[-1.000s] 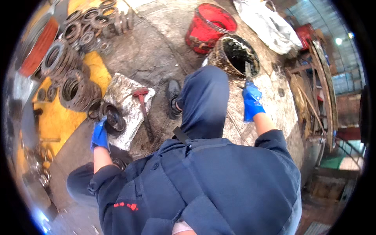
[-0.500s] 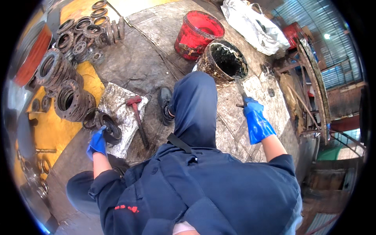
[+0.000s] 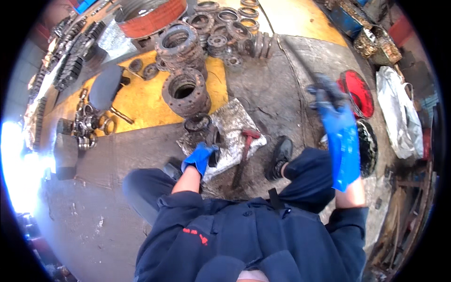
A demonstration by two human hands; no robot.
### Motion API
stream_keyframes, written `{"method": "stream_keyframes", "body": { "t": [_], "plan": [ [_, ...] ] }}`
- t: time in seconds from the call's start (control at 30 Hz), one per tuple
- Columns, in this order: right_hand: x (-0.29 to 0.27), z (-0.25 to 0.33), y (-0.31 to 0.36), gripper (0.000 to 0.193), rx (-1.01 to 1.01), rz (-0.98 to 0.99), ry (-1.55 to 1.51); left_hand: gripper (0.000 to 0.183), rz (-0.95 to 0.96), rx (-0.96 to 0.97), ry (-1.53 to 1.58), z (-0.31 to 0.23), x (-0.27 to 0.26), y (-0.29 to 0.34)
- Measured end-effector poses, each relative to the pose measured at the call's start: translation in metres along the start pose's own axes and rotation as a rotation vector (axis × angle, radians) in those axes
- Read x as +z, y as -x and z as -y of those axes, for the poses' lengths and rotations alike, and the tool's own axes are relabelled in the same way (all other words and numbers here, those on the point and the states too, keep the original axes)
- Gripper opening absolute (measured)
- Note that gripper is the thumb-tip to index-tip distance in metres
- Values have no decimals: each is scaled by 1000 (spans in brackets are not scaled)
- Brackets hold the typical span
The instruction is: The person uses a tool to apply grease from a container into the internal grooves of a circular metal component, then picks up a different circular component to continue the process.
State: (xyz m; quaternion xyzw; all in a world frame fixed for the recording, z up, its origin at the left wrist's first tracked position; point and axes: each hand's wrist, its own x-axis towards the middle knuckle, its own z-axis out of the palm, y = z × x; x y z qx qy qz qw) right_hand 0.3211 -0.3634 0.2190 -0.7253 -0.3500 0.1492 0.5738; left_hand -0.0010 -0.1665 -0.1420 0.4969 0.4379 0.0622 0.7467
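Observation:
My left hand point(image 3: 199, 159), in a blue glove, grips a dark metal ring point(image 3: 213, 136) tilted on its edge over a crumpled silvery sheet point(image 3: 230, 117). Another dark ring point(image 3: 197, 123) lies just beyond it. A red-headed hammer point(image 3: 250, 135) with a ribbed handle rests across the sheet's right side. Out to the right and raised, my right hand point(image 3: 331, 96) wears a blue glove stained dark at the fingers. It is closed round a long dark bar-like tool point(image 3: 300, 58), pointing away and to the left; motion blur hides its exact kind.
Rusty flanges point(image 3: 185, 91) stand stacked on a yellow floor sheet point(image 3: 141, 96), with more rings behind. To the right are a red bucket point(image 3: 361, 94), a black-smeared bucket point(image 3: 369, 148) partly behind my right arm, and a white sack point(image 3: 397, 113). Chain parts point(image 3: 87, 120) lie left.
The view has swung left. My right hand has come up and forward from beside the black-smeared bucket, carrying the long tool. My left hand still holds the ring, now more on edge.

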Motion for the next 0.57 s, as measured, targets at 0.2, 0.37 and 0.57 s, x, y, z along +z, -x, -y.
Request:
{"method": "stream_keyframes", "body": {
  "t": [0.2, 0.37, 0.57],
  "plan": [
    [66, -52, -14, 37, 423, 205, -197, 25, -232, 93, -155, 25, 18, -6],
    [55, -39, -27, 25, 380, 122, -406, 14, -54, -71, 39, -26, 59, 9],
    [62, -59, -49, 43, 576, 103, -797, 27, 86, 8, -456, -103, 72, 48]
  ]
}}
